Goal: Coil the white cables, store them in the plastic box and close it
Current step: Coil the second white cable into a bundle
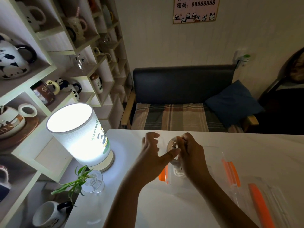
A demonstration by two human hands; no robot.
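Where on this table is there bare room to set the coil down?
Bare table lies beyond the box, toward the sofa, and in front of the vase, under the left arm. It is crowded around the lamp and lid.

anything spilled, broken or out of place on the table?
Nothing stands out. The right hand holds a coiled white cable above the open plastic box; the left hand is open beside it. The box's lid lies flat to the right. The lamp stands upright.
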